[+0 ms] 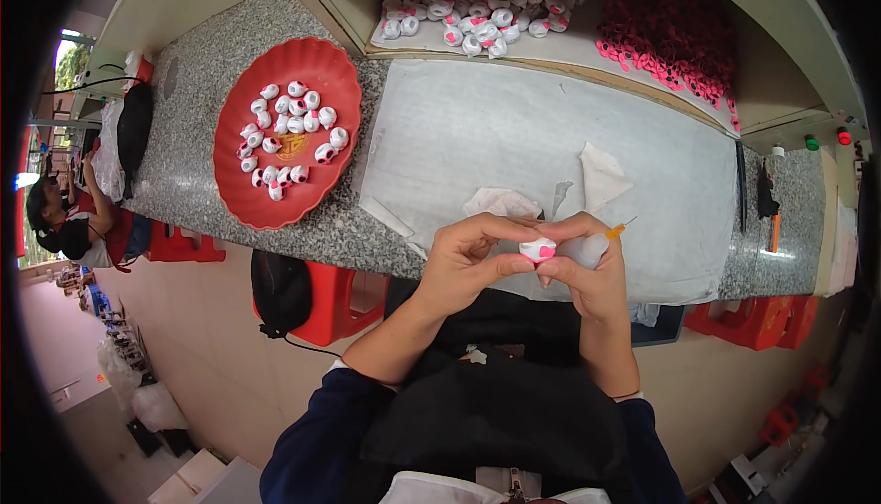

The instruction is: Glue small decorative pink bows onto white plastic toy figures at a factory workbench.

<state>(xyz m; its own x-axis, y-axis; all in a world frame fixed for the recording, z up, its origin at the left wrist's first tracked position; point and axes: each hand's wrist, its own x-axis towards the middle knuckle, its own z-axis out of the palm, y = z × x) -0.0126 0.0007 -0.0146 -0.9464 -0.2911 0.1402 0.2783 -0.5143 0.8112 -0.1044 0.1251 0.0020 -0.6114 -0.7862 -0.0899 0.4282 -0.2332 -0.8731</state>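
Close to my body, above the near edge of a white sheet, I hold a small rounded white-and-pink piece (537,250) between both hands. My left hand (463,258) is closed, pinching it between thumb and fingers from the left. My right hand (595,276) is closed too, with its fingertips at the piece's right side. A translucent needle-tip bottle (590,249) is tucked in that same hand, its orange nozzle and thin needle pointing up and right. The palms and the back of the piece are hidden.
White paper (551,118) covers the worktop, with cloth scraps (603,176) on it. A red scalloped tray (344,91) at left holds several white-and-pink pieces. The shelf behind carries white pieces (477,22) and pink parts (665,54). Red stools (330,307) stand below; another person (83,215) sits far left.
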